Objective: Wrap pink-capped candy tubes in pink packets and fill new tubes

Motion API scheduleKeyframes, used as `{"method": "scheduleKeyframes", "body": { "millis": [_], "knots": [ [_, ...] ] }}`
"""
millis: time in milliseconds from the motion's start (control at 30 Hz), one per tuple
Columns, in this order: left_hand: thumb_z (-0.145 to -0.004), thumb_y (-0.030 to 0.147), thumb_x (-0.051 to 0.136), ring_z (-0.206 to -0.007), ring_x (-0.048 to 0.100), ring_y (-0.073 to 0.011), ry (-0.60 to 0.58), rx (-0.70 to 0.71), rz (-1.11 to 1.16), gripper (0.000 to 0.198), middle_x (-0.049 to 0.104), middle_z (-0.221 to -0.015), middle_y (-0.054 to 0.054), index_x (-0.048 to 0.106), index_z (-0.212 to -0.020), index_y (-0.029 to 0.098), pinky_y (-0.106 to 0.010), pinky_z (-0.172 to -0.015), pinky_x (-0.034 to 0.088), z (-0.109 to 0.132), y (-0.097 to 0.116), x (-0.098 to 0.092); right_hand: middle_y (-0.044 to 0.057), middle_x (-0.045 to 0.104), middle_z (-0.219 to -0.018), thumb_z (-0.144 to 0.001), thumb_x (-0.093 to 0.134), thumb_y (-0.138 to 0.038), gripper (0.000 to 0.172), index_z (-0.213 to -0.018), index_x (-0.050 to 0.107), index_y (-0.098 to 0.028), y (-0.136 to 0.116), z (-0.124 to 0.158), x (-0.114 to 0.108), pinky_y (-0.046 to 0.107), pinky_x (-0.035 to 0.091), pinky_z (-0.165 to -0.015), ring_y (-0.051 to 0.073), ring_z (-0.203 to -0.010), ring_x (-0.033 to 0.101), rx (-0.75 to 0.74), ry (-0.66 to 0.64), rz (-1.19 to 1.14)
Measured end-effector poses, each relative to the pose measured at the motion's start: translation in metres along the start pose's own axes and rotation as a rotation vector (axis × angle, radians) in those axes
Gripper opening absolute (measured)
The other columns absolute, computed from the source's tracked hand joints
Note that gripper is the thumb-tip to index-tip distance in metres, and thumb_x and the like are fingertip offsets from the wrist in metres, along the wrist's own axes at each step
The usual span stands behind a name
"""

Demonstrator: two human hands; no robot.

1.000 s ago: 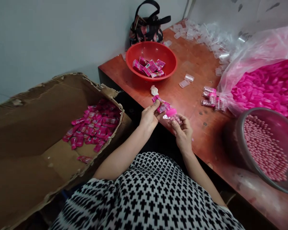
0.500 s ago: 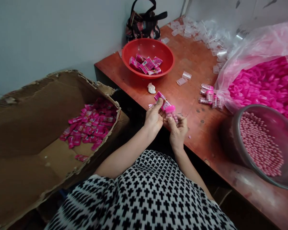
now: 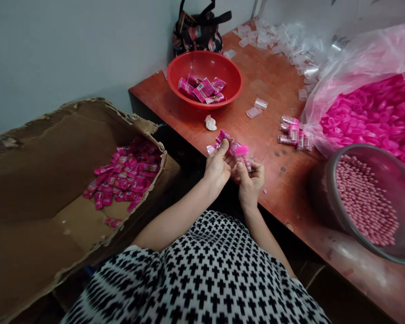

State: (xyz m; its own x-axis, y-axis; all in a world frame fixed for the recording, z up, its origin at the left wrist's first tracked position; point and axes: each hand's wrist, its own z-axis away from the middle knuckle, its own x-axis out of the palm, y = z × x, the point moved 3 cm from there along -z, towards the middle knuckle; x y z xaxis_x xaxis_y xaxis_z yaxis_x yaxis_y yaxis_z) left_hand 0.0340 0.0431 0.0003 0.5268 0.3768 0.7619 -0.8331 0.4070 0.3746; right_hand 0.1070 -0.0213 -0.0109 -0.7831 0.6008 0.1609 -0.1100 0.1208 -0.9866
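Cardboard box (image 3: 43,180) stands left of the left hand (image 3: 218,168), with pink packets (image 3: 124,173) heaped on its bottom. That hand pinches a pink wrapper (image 3: 223,137) between thumb and fingers, just beside the right hand (image 3: 251,184), which closes narrowly around a clear bottle (image 3: 243,158) with a pink cap, filled with pink pellets. Ahead of both hands on the desk (image 3: 273,180) sits a red bowl (image 3: 229,85) of packets. Right of the right hand lie filled bottles (image 3: 290,132), a plastic bag (image 3: 357,58) of pink caps and a grey basin (image 3: 327,180) of pink beads.
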Motion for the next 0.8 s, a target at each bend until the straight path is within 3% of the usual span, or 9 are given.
{"method": "scheduleKeyframes", "body": {
  "millis": [100,233,333,467,700,800],
  "knots": [
    [-0.071,0.035,0.076,-0.060,0.063,-0.0106,-0.018,-0.006,-0.025,0.026,0.067,-0.068,-0.001,0.063,-0.077,0.014,-0.025,-0.069,0.053,-0.002,-0.002,-0.002,-0.001,0.064,-0.082,-0.069,0.075,-0.035,0.031,-0.084,0.052,-0.019,0.002,0.000,-0.001,0.023,0.053,-0.060,0.010,-0.068,0.064,0.000,-0.021,0.005],
    [-0.070,0.036,0.077,-0.059,0.062,-0.0101,-0.066,0.020,-0.093,0.028,0.067,-0.070,-0.001,0.063,-0.080,0.013,-0.024,-0.065,0.052,-0.002,0.000,-0.002,-0.004,0.062,-0.071,-0.070,0.075,-0.034,0.030,-0.083,0.052,-0.019,0.004,-0.001,-0.003,0.020,0.049,-0.051,0.008,-0.056,0.059,0.004,-0.076,0.034],
    [-0.068,0.034,0.079,-0.066,0.065,-0.0112,-0.180,0.042,-0.176,0.030,0.068,-0.075,-0.003,0.062,-0.080,0.013,-0.023,-0.066,0.051,0.001,0.005,0.002,-0.007,0.060,-0.065,-0.070,0.074,-0.034,0.030,-0.080,0.051,-0.020,0.002,-0.003,-0.004,0.019,0.045,-0.045,0.006,-0.047,0.054,0.028,-0.089,0.031],
    [-0.057,0.031,0.085,-0.069,0.066,-0.0128,-0.315,0.045,-0.299,0.038,0.069,-0.076,-0.003,0.061,-0.081,0.013,-0.024,-0.067,0.052,0.005,0.008,0.006,-0.007,0.061,-0.067,-0.068,0.075,-0.034,0.031,-0.078,0.050,-0.020,-0.001,-0.006,-0.005,0.020,0.047,-0.049,0.007,-0.050,0.056,0.014,-0.066,0.009],
    [-0.054,0.035,0.086,-0.053,0.061,-0.0115,-0.289,0.010,-0.410,0.036,0.065,-0.061,-0.003,0.064,-0.069,0.010,-0.025,-0.059,0.051,0.004,0.005,0.001,-0.004,0.063,-0.077,-0.067,0.076,-0.033,0.029,-0.080,0.054,-0.020,0.001,-0.008,-0.009,0.024,0.053,-0.065,0.009,-0.067,0.062,-0.082,-0.041,0.039],
    [-0.054,0.032,0.085,-0.052,0.060,-0.0121,-0.316,0.022,-0.469,0.031,0.065,-0.060,-0.004,0.065,-0.064,0.010,-0.026,-0.057,0.050,0.003,0.009,0.002,-0.006,0.062,-0.067,-0.069,0.075,-0.036,0.030,-0.080,0.052,-0.020,0.002,-0.010,-0.011,0.022,0.049,-0.050,0.009,-0.053,0.059,0.041,-0.131,0.006]
  ]
}}
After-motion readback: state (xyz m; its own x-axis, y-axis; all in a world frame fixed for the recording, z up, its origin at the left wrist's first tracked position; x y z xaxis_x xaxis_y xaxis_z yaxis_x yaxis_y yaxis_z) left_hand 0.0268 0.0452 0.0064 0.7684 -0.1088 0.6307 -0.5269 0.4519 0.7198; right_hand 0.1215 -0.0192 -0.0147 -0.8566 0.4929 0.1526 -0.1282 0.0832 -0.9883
